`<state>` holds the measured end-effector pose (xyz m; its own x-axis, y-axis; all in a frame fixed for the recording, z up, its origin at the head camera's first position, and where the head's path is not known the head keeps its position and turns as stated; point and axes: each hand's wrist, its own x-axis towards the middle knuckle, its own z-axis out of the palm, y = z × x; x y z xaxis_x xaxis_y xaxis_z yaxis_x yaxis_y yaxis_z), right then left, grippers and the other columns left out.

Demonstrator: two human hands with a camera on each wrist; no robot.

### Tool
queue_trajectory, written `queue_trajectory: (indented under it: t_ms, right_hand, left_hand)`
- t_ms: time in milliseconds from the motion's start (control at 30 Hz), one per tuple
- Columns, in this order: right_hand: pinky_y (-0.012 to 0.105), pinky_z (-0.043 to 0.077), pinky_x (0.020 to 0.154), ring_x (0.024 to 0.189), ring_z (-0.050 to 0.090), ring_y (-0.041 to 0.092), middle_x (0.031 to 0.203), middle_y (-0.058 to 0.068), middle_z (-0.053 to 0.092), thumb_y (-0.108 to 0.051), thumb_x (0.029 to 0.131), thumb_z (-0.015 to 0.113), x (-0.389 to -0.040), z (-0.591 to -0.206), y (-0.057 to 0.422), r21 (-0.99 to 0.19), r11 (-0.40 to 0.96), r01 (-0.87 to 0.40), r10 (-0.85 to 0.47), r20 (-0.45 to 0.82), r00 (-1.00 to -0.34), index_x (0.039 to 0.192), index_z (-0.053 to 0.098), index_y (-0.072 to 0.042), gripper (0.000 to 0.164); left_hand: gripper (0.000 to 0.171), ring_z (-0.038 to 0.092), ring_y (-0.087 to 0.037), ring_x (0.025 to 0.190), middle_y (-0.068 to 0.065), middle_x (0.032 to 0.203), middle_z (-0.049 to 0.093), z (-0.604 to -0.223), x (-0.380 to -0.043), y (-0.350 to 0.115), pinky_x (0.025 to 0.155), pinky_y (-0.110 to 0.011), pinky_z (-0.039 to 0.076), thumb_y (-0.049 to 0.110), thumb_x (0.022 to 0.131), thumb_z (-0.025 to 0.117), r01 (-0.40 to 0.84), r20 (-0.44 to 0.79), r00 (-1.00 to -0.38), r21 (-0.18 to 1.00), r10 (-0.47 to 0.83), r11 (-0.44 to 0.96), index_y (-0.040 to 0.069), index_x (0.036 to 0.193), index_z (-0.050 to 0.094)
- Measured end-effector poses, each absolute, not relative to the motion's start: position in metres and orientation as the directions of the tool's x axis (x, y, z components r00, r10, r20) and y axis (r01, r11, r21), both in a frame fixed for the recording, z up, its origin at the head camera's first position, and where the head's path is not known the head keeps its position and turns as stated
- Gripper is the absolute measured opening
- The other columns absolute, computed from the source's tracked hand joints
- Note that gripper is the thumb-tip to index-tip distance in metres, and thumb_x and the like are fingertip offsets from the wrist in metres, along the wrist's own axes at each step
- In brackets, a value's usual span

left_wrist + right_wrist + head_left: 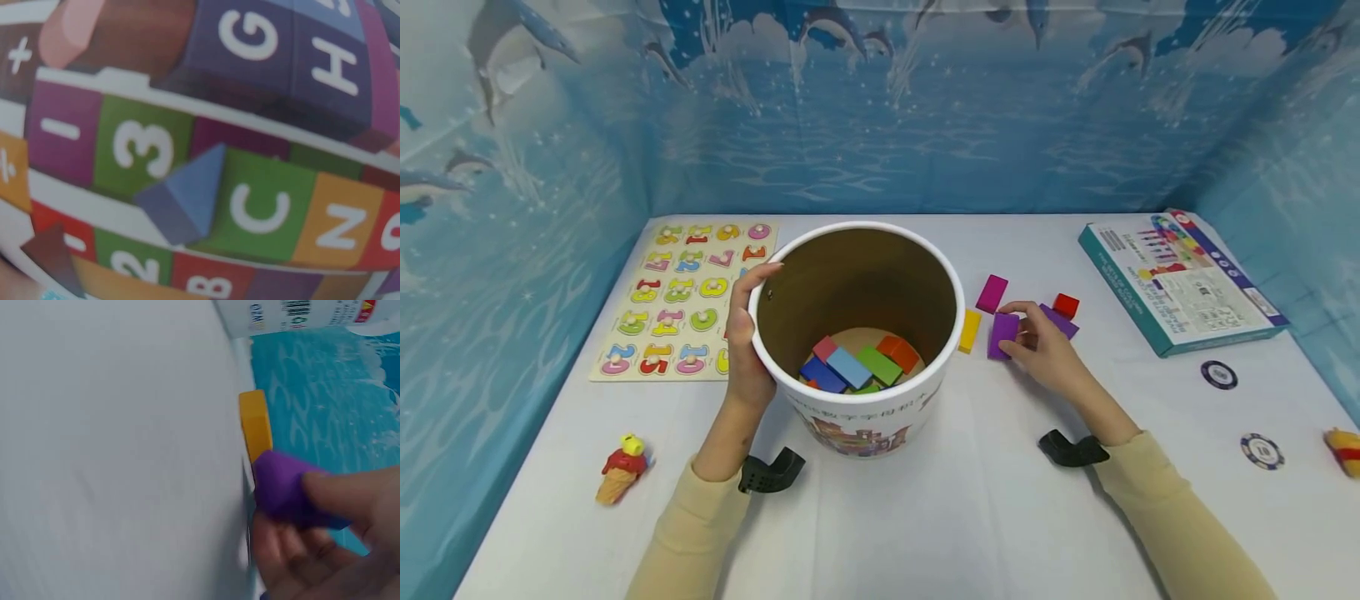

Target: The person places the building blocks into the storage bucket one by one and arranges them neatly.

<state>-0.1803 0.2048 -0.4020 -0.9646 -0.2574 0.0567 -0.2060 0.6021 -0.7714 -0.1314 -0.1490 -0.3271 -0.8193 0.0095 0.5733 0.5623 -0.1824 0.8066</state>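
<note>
My left hand [749,350] grips the left side of a white printed bucket [869,421], with the fingers over its rim. Colored blocks [850,367] in blue, green, orange and pink lie at the bottom of the bucket. My right hand [1042,348] pinches a purple block [1002,335] between thumb and fingers, to the right of the bucket. The right wrist view shows the thumb across this purple block [290,490], with a yellow block [255,422] beyond it. Colorful printed letters and numbers on the bucket wall [206,187] fill the left wrist view.
Near the right hand lie a magenta block [992,293], a yellow block [969,331], a red block [1066,305] and another purple block [1062,322]. A number puzzle board [673,333] is at left, above an ice-cream toy [622,469]. A flat box [1187,287] and chips [1262,451] sit at right.
</note>
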Motion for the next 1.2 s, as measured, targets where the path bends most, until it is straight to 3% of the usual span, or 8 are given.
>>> queue_trajectory:
  t_ms: [133,233,367,467,733,900,1067,1200]
  right_hand:
    - [0.029,0.052,0.066,0.083,0.056,0.021,0.102,0.014,0.048,-0.012,0.087,0.055,-0.18,-0.369,0.198,-0.919,0.381,-0.097,-0.242,0.002,-0.97,0.128,0.037,-0.013,0.044]
    - [0.033,0.052,0.067,0.089,0.057,0.02,0.109,0.014,0.048,-0.011,0.088,0.053,-0.18,-0.329,0.188,-0.987,0.129,-0.093,-0.266,0.056,-0.962,0.128,0.036,-0.013,0.044]
    - [0.032,0.052,0.068,0.092,0.056,0.021,0.112,0.014,0.049,-0.001,0.088,0.048,-0.175,-0.269,0.169,-0.968,-0.209,-0.139,-0.331,0.204,-0.921,0.128,0.037,-0.01,0.042]
    - [0.033,0.052,0.069,0.094,0.054,0.026,0.116,0.017,0.047,0.002,0.089,0.045,-0.169,-0.233,0.147,-0.942,-0.311,-0.126,-0.411,0.253,-0.876,0.128,0.038,-0.01,0.041]
    - [0.043,0.05,0.073,0.093,0.056,0.034,0.113,0.017,0.05,-0.01,0.089,0.052,-0.178,-0.207,0.074,-0.992,0.069,-0.108,-0.707,0.027,-0.707,0.129,0.039,-0.016,0.042]
    - [0.039,0.052,0.07,0.091,0.057,0.026,0.104,0.011,0.054,-0.012,0.088,0.052,-0.194,-0.215,0.049,-0.945,0.267,-0.187,-0.774,-0.095,-0.626,0.124,0.044,-0.022,0.038]
    - [0.034,0.052,0.069,0.097,0.053,0.02,0.111,0.006,0.051,-0.005,0.09,0.048,-0.198,-0.22,0.037,-0.863,0.423,-0.278,-0.821,-0.235,-0.521,0.125,0.044,-0.019,0.038]
    - [0.032,0.052,0.069,0.098,0.053,0.018,0.113,0.006,0.05,-0.002,0.09,0.047,-0.196,-0.221,0.034,-0.808,0.504,-0.306,-0.811,-0.32,-0.49,0.127,0.043,-0.018,0.041]
  left_hand:
    - [0.052,0.031,-0.032,0.119,-0.013,0.127,0.037,-0.327,-0.131,-0.149,0.093,-0.044,0.035,0.052,0.086,0.039,0.569,0.579,-0.815,0.803,0.007,-0.178,0.017,0.124,0.04]
    - [0.052,0.031,-0.032,0.119,-0.014,0.127,0.037,-0.326,-0.131,-0.148,0.093,-0.044,0.035,0.052,0.086,0.039,0.571,0.581,-0.814,0.803,0.009,-0.171,0.017,0.124,0.04]
    - [0.053,0.031,-0.033,0.119,-0.015,0.128,0.036,-0.327,-0.131,-0.148,0.093,-0.045,0.035,0.053,0.086,0.038,0.564,0.573,-0.819,0.81,0.015,-0.159,0.017,0.125,0.039]
    - [0.052,0.031,-0.033,0.12,-0.015,0.128,0.036,-0.327,-0.132,-0.149,0.093,-0.046,0.035,0.053,0.086,0.038,0.563,0.572,-0.82,0.813,0.016,-0.149,0.018,0.125,0.039]
    - [0.051,0.031,-0.031,0.118,-0.013,0.127,0.037,-0.327,-0.131,-0.148,0.094,-0.043,0.034,0.052,0.086,0.038,0.576,0.583,-0.812,0.803,0.005,-0.151,0.017,0.124,0.04]
    - [0.051,0.03,-0.031,0.118,-0.013,0.127,0.036,-0.327,-0.131,-0.148,0.094,-0.042,0.034,0.052,0.086,0.037,0.571,0.578,-0.816,0.807,0.008,-0.148,0.017,0.124,0.039]
    - [0.053,0.03,-0.031,0.118,-0.015,0.127,0.036,-0.326,-0.131,-0.148,0.094,-0.042,0.034,0.053,0.086,0.035,0.578,0.583,-0.812,0.807,0.003,-0.123,0.016,0.124,0.039]
    - [0.053,0.03,-0.031,0.118,-0.015,0.126,0.037,-0.326,-0.131,-0.148,0.094,-0.042,0.034,0.054,0.086,0.036,0.583,0.587,-0.81,0.804,-0.004,-0.119,0.016,0.124,0.04]
